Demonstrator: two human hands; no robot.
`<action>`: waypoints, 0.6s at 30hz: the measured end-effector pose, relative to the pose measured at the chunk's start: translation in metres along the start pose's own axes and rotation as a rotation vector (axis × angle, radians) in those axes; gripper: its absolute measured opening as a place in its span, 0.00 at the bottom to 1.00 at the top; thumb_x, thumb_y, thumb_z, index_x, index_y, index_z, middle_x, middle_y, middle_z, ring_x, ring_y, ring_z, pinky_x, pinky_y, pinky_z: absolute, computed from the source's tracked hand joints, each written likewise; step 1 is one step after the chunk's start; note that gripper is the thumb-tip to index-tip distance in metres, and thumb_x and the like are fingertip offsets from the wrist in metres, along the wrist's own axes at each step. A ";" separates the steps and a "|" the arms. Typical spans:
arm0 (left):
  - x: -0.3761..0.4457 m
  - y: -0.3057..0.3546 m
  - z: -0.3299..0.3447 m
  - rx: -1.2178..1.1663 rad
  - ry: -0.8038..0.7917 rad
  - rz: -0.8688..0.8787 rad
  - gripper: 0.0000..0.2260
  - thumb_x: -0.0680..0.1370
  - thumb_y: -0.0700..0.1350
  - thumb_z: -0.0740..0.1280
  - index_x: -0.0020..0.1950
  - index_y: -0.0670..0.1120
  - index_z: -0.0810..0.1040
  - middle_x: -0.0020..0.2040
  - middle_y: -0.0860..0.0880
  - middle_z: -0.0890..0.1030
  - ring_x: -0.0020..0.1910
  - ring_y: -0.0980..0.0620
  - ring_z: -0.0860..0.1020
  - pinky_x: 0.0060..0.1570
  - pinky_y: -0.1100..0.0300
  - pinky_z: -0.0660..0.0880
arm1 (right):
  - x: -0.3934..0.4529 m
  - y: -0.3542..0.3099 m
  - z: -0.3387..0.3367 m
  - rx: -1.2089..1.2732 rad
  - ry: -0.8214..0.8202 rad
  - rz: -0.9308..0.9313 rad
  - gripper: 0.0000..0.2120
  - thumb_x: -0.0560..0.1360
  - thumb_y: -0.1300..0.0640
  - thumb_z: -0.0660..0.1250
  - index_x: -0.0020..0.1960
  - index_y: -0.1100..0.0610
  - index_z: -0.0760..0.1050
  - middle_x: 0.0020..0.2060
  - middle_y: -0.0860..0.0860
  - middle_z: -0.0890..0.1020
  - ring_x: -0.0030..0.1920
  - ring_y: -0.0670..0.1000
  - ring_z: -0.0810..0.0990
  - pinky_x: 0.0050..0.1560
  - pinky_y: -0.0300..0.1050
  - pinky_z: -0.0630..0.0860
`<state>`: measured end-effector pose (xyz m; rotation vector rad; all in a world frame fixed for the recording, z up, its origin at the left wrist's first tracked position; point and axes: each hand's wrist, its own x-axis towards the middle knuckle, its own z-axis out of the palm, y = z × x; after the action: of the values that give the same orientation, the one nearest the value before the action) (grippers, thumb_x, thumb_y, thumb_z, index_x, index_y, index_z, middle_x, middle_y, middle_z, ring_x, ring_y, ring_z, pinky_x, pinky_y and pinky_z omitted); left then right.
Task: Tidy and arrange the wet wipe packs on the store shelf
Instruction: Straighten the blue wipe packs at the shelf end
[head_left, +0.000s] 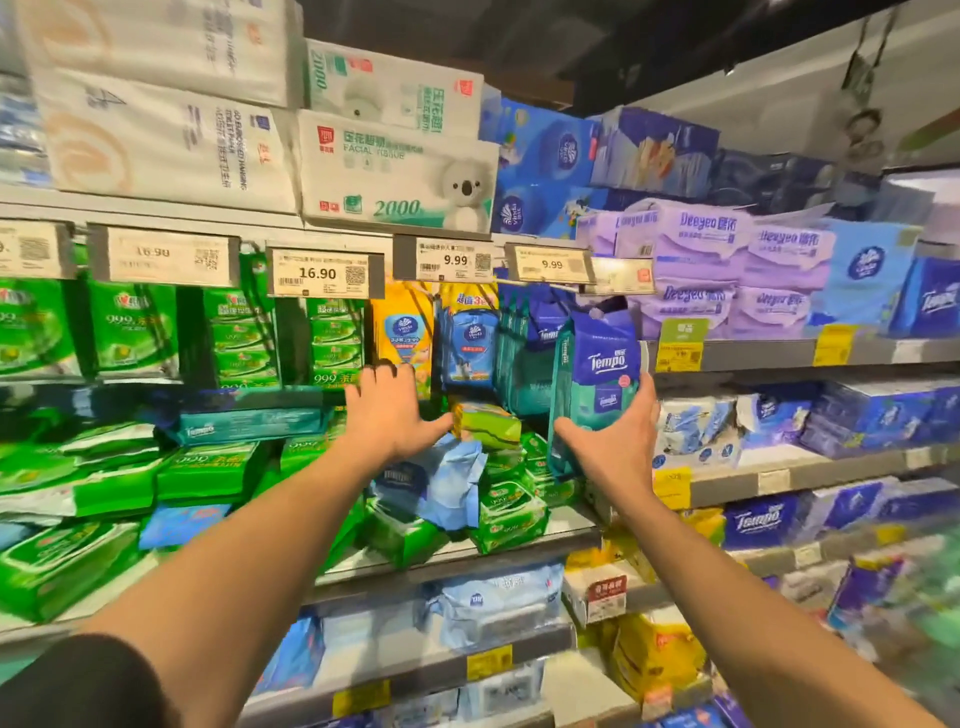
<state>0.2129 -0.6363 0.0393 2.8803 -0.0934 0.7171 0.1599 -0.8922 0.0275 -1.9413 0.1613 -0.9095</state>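
Observation:
My right hand (618, 436) grips the lower edge of an upright blue-and-teal Tempo wet wipe pack (597, 374), held in front of hanging packs at the shelf's right end. My left hand (387, 410) reaches forward with fingers spread, its thumb against a small yellow-green pack (485, 423) lying on top of a pile. Below it lies a crumpled light-blue Tempo pack (441, 480) among loose green wipe packs (511, 512). A flat teal Tempo pack (249, 423) rests on green packs to the left.
Green packs (130, 327) hang in rows under price tags (324, 274); yellow and blue Vinda packs (467, 343) hang in the middle. The metal shelf edge (566, 532) runs below the pile. Purple Deeyeo tissue bundles (727, 270) fill the right bay, big tissue cartons above.

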 end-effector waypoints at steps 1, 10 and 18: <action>0.001 0.010 0.004 0.004 -0.005 0.000 0.39 0.69 0.73 0.61 0.67 0.45 0.66 0.63 0.41 0.71 0.63 0.39 0.67 0.61 0.42 0.67 | 0.004 0.004 -0.005 -0.006 -0.012 -0.009 0.54 0.59 0.49 0.77 0.77 0.47 0.50 0.61 0.47 0.65 0.62 0.47 0.65 0.59 0.49 0.69; -0.002 0.085 0.024 0.014 -0.009 -0.024 0.38 0.68 0.71 0.63 0.66 0.44 0.66 0.67 0.40 0.67 0.67 0.37 0.64 0.63 0.40 0.65 | 0.032 0.008 -0.035 0.014 -0.096 -0.121 0.57 0.59 0.41 0.74 0.79 0.44 0.43 0.67 0.49 0.63 0.68 0.53 0.67 0.60 0.52 0.73; -0.008 0.082 0.020 0.068 -0.007 -0.031 0.37 0.68 0.71 0.64 0.65 0.45 0.66 0.63 0.42 0.69 0.66 0.39 0.66 0.61 0.41 0.67 | 0.046 0.014 -0.016 0.003 -0.155 -0.143 0.58 0.66 0.45 0.76 0.79 0.45 0.36 0.67 0.53 0.62 0.68 0.56 0.66 0.62 0.49 0.68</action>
<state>0.2064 -0.7202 0.0302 2.9419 -0.0262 0.7188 0.1857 -0.9319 0.0452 -2.0310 -0.0707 -0.8464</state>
